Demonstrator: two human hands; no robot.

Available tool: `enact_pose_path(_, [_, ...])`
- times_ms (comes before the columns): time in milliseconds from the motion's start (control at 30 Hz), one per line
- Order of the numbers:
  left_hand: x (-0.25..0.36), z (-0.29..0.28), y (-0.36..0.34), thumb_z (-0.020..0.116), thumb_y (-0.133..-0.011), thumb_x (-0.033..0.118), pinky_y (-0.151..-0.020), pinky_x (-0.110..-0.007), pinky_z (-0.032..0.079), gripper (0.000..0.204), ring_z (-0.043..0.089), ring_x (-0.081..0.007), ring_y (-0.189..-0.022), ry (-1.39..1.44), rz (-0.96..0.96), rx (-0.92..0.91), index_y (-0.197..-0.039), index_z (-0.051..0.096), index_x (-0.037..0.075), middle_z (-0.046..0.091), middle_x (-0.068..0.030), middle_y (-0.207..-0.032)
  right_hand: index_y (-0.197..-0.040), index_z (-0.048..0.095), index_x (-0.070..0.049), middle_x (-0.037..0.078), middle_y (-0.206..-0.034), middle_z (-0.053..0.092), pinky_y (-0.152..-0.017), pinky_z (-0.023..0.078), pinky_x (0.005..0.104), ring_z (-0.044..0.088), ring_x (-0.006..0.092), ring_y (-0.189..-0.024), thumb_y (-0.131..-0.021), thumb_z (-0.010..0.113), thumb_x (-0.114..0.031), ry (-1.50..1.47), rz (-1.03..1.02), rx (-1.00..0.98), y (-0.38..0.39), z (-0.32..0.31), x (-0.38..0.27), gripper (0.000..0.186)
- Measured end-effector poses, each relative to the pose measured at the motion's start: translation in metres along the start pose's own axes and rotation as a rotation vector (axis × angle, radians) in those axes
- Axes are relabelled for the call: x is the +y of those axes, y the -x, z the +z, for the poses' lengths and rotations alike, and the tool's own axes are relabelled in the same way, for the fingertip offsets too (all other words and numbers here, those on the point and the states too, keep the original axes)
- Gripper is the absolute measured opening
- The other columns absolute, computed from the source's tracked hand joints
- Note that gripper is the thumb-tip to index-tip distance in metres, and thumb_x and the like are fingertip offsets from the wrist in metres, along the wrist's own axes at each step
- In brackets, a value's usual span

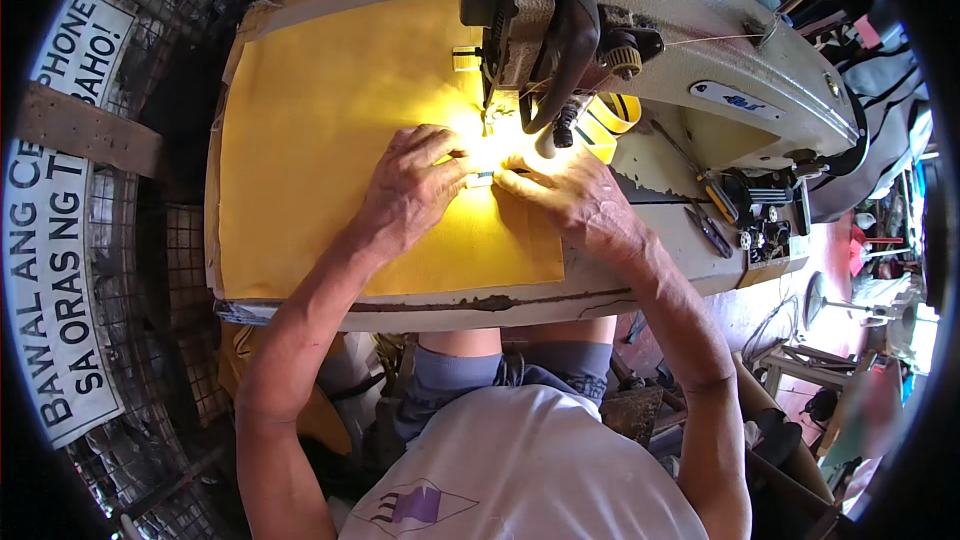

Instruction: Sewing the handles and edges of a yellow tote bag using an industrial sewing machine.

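Note:
A large yellow fabric sheet lies flat under the head of a sewing machine. Close to the lit needle area, my left hand has its fingers pinched at a short yellow strip with a dark stripe. From the other side, my right hand holds the same strip, its thumb pressed at the end. Strong lamp glare washes out the fingertips and the needle. A similar yellow tab rests on the sheet farther back. Behind my right hand curls a looped yellow band with dark stripes.
On the machine table to the right lie a screwdriver and a small dark cutting tool. A wire mesh wall with a white sign stands at the left. Far right, a fan sits among clutter.

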State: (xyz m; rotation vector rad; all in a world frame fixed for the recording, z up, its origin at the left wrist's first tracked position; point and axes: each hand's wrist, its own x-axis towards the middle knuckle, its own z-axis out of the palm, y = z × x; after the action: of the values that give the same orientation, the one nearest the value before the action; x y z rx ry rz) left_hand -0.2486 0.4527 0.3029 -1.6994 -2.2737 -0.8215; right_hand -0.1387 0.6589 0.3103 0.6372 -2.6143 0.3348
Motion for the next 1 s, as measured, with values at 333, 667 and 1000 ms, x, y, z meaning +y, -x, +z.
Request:
enact_pose_path(333, [-0.003, -0.004, 0.004, 0.072, -0.082, 0.018, -0.097, -0.038, 0.041, 0.018, 0.058, -0.0225, -0.105, 0.124, -0.057, -0.053, -0.099, 0.074, 0.011, 0.063, -0.0049, -0.103, -0.112, 0.06, -0.009, 0.007, -0.104, 0.061, -0.076, 0.05, 0.0401, 0.061, 0.0277, -0.094, -0.077, 0.059, -0.017, -0.056, -0.092, -0.078, 0.001, -0.002, 0.009, 0.036])
enact_pose_path(667, [-0.006, -0.001, 0.005, 0.072, -0.08, 0.013, -0.096, -0.038, 0.043, 0.023, 0.058, -0.0244, -0.106, 0.139, -0.055, -0.043, -0.103, 0.074, 0.011, 0.064, -0.0063, -0.107, -0.115, 0.061, -0.011, 0.008, -0.114, 0.062, -0.079, 0.052, 0.0408, 0.062, 0.0298, -0.097, -0.079, 0.058, -0.015, -0.072, -0.036, -0.114, 0.005, 0.004, 0.008, 0.036])
enact_pose_path(1000, [-0.013, 0.0, -0.001, 0.071, -0.077, 0.007, -0.096, -0.039, 0.046, 0.027, 0.059, -0.027, -0.107, 0.165, -0.016, -0.034, -0.104, 0.073, 0.009, 0.064, -0.0097, -0.108, -0.112, 0.063, -0.013, 0.013, -0.112, 0.064, -0.078, 0.054, 0.043, 0.065, 0.0315, -0.092, -0.08, 0.065, -0.011, -0.045, -0.044, -0.154, -0.002, -0.004, 0.015, 0.033])
